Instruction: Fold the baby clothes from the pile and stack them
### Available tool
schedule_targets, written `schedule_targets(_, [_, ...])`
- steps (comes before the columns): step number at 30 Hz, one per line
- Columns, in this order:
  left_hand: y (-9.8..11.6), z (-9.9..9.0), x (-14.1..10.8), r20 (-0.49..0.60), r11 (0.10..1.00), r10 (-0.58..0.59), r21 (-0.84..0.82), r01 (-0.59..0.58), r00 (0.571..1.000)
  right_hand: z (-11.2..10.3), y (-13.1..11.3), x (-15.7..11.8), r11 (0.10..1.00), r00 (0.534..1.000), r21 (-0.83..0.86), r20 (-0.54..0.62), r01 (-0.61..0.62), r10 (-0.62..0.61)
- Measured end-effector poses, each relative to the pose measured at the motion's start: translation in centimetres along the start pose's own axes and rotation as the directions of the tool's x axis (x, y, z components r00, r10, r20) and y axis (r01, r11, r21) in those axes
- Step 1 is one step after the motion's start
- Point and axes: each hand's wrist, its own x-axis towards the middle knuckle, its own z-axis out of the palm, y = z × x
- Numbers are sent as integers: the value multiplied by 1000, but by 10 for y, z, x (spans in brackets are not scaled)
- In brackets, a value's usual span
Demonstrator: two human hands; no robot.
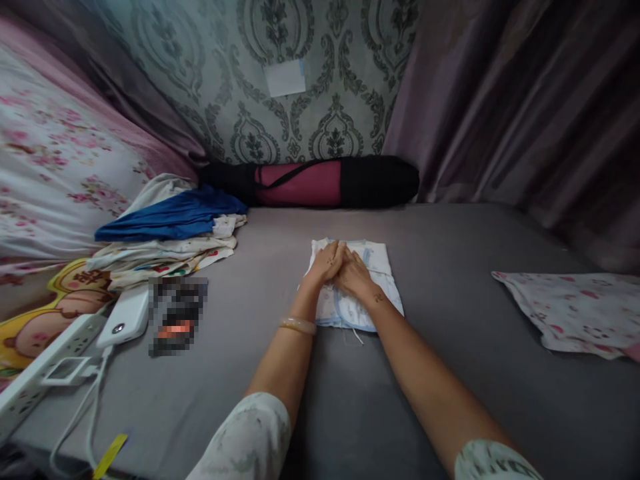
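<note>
A folded white cloth garment [379, 259] with light blue edging lies flat on the grey bed sheet [445, 267], a thin white string showing at its near edge. My left hand [327, 262] rests on its upper left part, laid flat with the fingers pointing away. Beside it, touching it at the fingertips, my right hand [354, 272] also lies flat on the cloth. Neither hand grips anything that I can see. A pale bangle [299, 325] circles my left wrist.
Piled clothes [170, 217] lie at the left, near a white power bank [125, 317], a power strip [50, 367] and cables. A black and red long bag [305, 183] lies along the wall. Patterned cloth [585, 310] is at the right.
</note>
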Motion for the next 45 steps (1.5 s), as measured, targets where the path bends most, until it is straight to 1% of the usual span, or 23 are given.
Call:
schedule_targets(3, [-4,6,-1,-3,999,-3,48,3,1000,1,3,-1,1000,1000,3,-2,-19,19])
schedule_targets(5, [-5,8,-2,-1,992,-5,125,5,1000,1,6,-1,997,997,23,-15,-80,80])
schedule_targets(8, [-8,11,-4,-8,958,23,286,-20,1000,1,11,-3,984,983,46,-51,-171,174])
schedule_targets(9, [-9,12,-4,-20,944,19,328,-12,1000,1,13,-4,980,978,47,-63,-195,198])
schedule_targets(11, [-14,14,-5,-60,928,-23,369,44,998,0,16,-5,971,969,45,-72,-234,237])
schedule_targets(13, [-20,14,-5,-89,926,-74,364,101,993,-1,18,-6,963,962,44,-62,-264,267])
schedule_targets(17, [-30,9,-6,-104,925,-142,339,169,984,-3,20,-7,944,944,39,-36,-326,328])
schedule_targets(21, [-36,1,-8,-117,915,-216,321,243,969,-6,26,-9,902,902,34,-19,-431,432])
schedule_targets(24, [-38,-3,-9,-113,909,-246,318,269,963,-8,32,-11,871,872,47,1,-488,489])
schedule_targets(28, [-40,-7,-11,-104,898,-297,309,315,949,-8,36,-13,856,858,64,9,-513,514])
schedule_targets(32, [-44,-13,-13,-114,881,-349,299,367,930,-6,38,-13,829,829,58,-17,-557,559])
schedule_targets(34, [-43,-16,-14,-134,874,-369,286,393,920,-7,38,-14,825,825,63,-39,-561,564])
schedule_targets(35, [-40,-17,-13,-161,873,-366,283,398,917,-8,38,-14,834,831,63,-62,-549,552])
schedule_targets(36, [-37,-18,-12,-198,876,-341,288,387,919,-9,37,-14,849,843,61,-95,-525,529])
schedule_targets(38, [-27,-18,-10,-257,897,-223,323,301,940,-12,35,-14,890,873,49,-173,-454,455])
schedule_targets(39, [-22,-17,-9,-255,909,-143,348,229,956,-13,33,-14,908,886,42,-203,-416,416])
schedule_targets(41, [-14,-10,-6,-194,921,-14,380,88,981,-14,32,-13,927,901,36,-223,-373,371])
schedule_targets(42, [-12,-6,-5,-149,923,11,382,48,989,-13,32,-12,928,906,37,-205,-370,369])
schedule_targets(43, [-11,0,-4,-112,924,11,381,33,994,-12,32,-11,926,910,37,-175,-375,375])
schedule_targets(45, [-14,9,-4,-73,923,-18,382,45,997,-8,35,-9,919,913,35,-102,-393,394])
